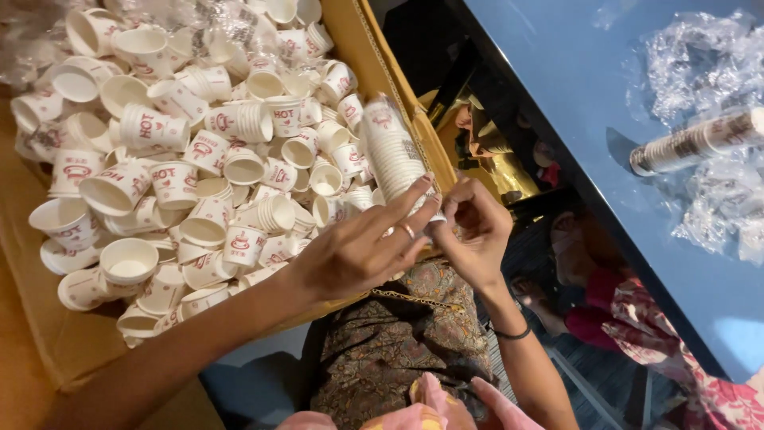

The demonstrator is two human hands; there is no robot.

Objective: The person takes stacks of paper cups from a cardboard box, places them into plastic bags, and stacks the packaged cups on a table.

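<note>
The small white paper cups with red print [175, 183] look matt and smooth. The brown cardboard box [48, 318] is dull and a little rough. The blue table top [573, 87] is glossy. The clear crumpled plastic wrap [704, 64] shines. The patterned brown cloth [406, 334] looks soft and matt.

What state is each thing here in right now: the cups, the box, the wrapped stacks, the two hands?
Loose paper cups: heaped, tumbled every way.
Cardboard box: open, holding them.
Wrapped cup stack: tilted, gripped by both hands.
Left hand: fingers on the stack's lower end.
Right hand: pinching the same end.
Second stack: lying on the blue table.
</note>
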